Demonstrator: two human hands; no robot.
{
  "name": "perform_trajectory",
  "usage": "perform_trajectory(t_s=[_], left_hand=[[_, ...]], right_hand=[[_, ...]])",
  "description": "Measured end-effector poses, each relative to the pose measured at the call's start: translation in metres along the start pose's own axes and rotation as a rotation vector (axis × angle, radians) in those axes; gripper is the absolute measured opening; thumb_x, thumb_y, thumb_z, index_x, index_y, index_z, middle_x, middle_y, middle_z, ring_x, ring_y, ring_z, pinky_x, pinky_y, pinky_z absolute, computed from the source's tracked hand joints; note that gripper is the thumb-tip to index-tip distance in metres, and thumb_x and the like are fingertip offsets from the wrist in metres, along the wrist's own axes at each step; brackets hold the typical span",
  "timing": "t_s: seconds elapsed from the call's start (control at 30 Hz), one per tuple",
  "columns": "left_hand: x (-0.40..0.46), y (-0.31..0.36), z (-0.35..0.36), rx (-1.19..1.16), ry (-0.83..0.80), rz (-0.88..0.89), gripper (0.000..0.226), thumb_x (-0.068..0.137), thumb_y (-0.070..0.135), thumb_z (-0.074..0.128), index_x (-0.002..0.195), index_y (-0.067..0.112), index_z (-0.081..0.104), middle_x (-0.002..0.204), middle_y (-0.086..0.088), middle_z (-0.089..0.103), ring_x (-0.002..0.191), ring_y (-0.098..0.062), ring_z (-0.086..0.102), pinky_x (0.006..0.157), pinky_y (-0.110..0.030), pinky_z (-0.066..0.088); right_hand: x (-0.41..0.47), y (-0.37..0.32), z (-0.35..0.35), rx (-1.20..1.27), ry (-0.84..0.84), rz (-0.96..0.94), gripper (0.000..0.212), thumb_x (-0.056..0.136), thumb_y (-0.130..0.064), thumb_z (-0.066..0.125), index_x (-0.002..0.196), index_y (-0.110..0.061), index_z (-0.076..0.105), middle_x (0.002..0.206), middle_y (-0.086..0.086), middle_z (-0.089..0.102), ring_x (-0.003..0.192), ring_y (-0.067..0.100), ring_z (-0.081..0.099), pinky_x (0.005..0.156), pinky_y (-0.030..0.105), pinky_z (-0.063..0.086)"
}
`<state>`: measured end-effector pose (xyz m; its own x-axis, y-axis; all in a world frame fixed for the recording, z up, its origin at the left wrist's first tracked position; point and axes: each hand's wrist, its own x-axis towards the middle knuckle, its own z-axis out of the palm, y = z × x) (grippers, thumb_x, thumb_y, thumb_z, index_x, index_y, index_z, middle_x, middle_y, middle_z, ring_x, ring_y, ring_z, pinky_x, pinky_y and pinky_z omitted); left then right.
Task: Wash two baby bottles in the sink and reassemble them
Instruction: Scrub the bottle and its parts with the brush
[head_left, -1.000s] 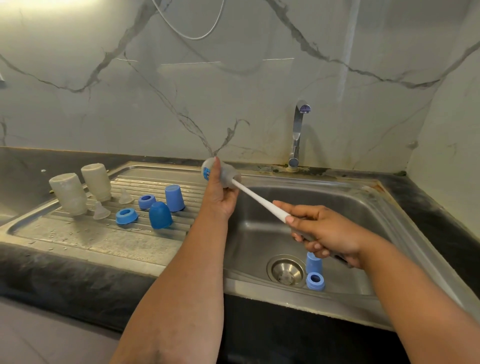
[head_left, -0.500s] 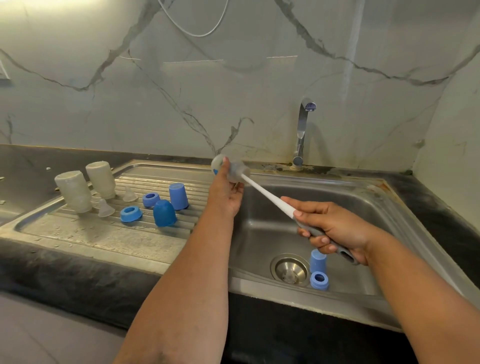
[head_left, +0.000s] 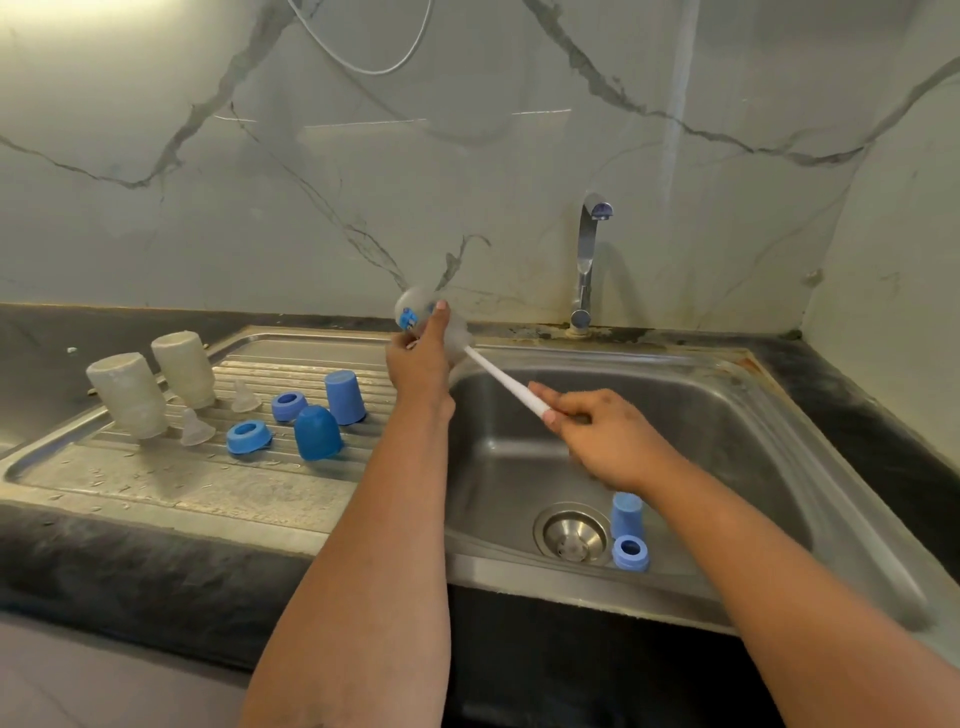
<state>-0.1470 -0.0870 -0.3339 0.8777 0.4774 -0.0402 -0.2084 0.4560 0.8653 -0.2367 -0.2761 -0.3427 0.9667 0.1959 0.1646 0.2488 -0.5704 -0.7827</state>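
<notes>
Now left hand (head_left: 418, 364) grips bottle (head_left: 415, 312) (blue print, unreadable) — right hand (head_left: 602, 436) grips brush (head_left: 501, 379).

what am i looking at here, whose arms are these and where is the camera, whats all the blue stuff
There is no machine here. The camera is worn on a person's head and looks forward and down, so the two arms reaching in from the bottom are that person's own. There is only this one view.

The left hand holds a clear baby bottle tilted over the edge of the sink. The right hand has its grip on the white handle of a bottle brush, whose head is pushed into the bottle.

On the ribbed draining board to the left stand two upside-down bottles, two clear teats, two blue screw rings and two blue caps. Down in the sink, beside the drain, are another blue cap and ring. The tap shows no running water.
</notes>
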Motion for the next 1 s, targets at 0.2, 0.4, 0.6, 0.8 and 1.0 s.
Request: perform_trajectory(t_s=[0.2,0.4,0.6,0.8,1.0], left_hand=[[-0.008,-0.004,-0.016,-0.599,-0.328,-0.284,0.052,0.089,0.032,0.064,0.13,0.002,0.05,0.116,-0.021,0.062,0.103,-0.03,0.065,0.084,-0.038,0.059],[-0.015,-0.015,0.002,-0.17,-0.199,-0.208,0.036,0.09,0.027,0.067,0.116,0.006,0.054,0.107,-0.011,0.064,0.097,-0.023,0.065,0.084,-0.034,0.057],[-0.011,-0.029,0.007,0.279,0.233,-0.076,0.065,0.075,0.043,0.08,0.12,0.012,0.046,0.104,-0.003,0.054,0.091,-0.019,0.055,0.08,-0.03,0.048],[0.003,-0.027,-0.005,0.182,-0.034,-0.117,0.047,0.081,0.035,0.077,0.113,0.007,0.057,0.109,-0.011,0.064,0.098,-0.025,0.066,0.076,-0.035,0.06],[-0.005,-0.022,-0.006,0.024,-0.184,-0.317,0.042,0.086,0.025,0.073,0.117,0.006,0.051,0.109,-0.018,0.064,0.088,-0.028,0.069,0.056,-0.03,0.059]], right_hand=[[-0.016,0.011,-0.03,0.953,-0.511,0.466,0.036,0.094,-0.021,0.048,0.124,-0.035,0.062,0.061,0.003,0.035,0.039,0.004,0.025,0.034,0.013,0.018],[-0.014,0.016,-0.012,0.754,-0.274,0.335,0.034,0.102,-0.024,0.044,0.13,-0.04,0.057,0.062,0.002,0.042,0.042,0.005,0.03,0.036,0.015,0.026],[-0.002,0.019,0.002,-0.654,0.112,-0.11,0.039,0.102,-0.042,0.035,0.137,-0.06,0.034,0.081,-0.007,0.056,0.062,0.01,0.051,0.05,0.026,0.036],[0.0,0.019,-0.001,-0.271,-0.063,-0.095,0.039,0.099,-0.032,0.049,0.135,-0.048,0.047,0.087,-0.013,0.064,0.059,0.005,0.051,0.052,0.013,0.04],[-0.005,0.026,-0.025,-0.342,-0.084,-0.093,0.04,0.099,-0.032,0.051,0.136,-0.046,0.046,0.083,-0.014,0.06,0.064,0.01,0.056,0.057,0.014,0.044]])
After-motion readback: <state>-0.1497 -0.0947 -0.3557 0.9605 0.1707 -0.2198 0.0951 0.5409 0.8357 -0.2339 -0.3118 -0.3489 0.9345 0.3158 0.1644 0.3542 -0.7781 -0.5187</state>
